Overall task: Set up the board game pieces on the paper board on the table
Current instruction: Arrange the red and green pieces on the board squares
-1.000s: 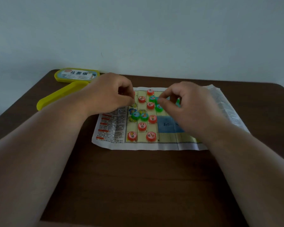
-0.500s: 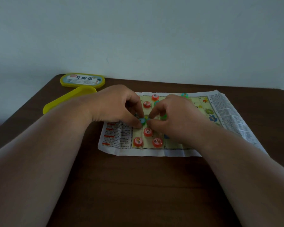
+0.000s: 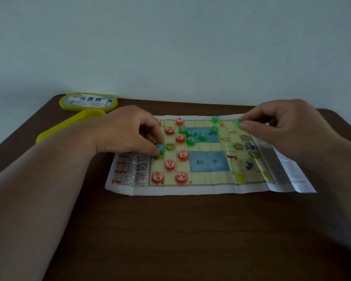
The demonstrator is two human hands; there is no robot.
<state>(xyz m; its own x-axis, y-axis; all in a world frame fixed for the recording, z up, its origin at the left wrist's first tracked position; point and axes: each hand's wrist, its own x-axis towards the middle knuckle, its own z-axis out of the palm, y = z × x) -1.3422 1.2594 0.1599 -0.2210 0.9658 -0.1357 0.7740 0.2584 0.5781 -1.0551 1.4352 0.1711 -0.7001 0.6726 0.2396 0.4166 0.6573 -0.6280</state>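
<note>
Left grip (image 3: 130,132) pinches green piece (image 3: 160,148) on paper board (image 3: 211,175); right grip (image 3: 282,126) pinches another green piece (image 3: 238,123) above board's far edge.

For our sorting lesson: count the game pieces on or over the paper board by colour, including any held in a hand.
Red pieces: 8, one half hidden behind the left hand
Green pieces: 8, one in the left hand's grip and one in the right hand
Total: 16
</note>
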